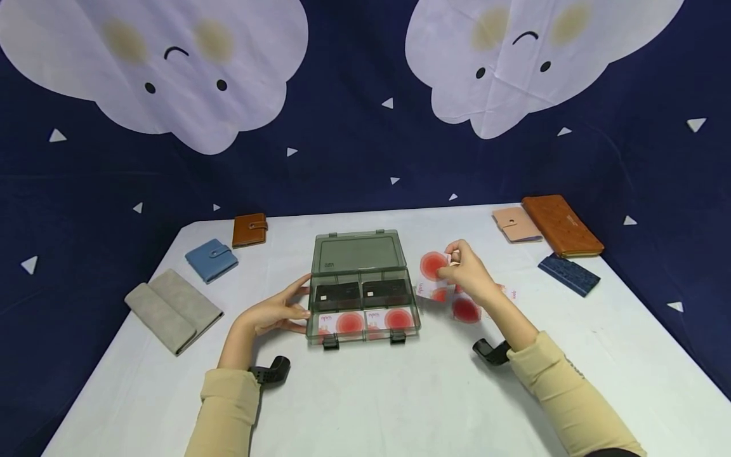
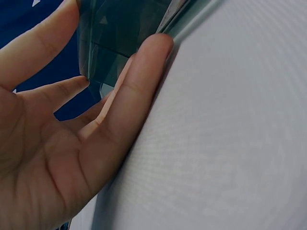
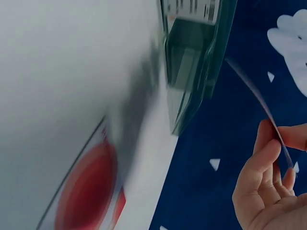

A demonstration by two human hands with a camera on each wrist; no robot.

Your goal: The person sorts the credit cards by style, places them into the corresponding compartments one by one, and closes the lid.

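A translucent green plastic box [image 1: 358, 341] stands with its lid [image 1: 360, 252] raised at the back. Two black cards [image 1: 337, 296] lie in its rear compartments, and two white cards with red circles [image 1: 349, 322] in the front ones. My left hand [image 1: 276, 312] touches the box's left side with spread fingers; in the left wrist view the fingertips [image 2: 156, 45] rest against the green wall. Right of the box, my right hand [image 1: 469, 274] pinches a red-and-white card [image 1: 432, 263], seen edge-on in the right wrist view. Below that hand, red-and-white cards [image 1: 466, 310] lie on the table, partly hidden.
On the white table's left are a grey wallet [image 1: 174, 311], a blue wallet [image 1: 211, 260] and a brown wallet [image 1: 249, 230]. On the right lie a pink wallet [image 1: 516, 225], a large brown wallet [image 1: 562, 225] and a dark blue one [image 1: 569, 274]. A cloud-patterned navy cloth hangs behind.
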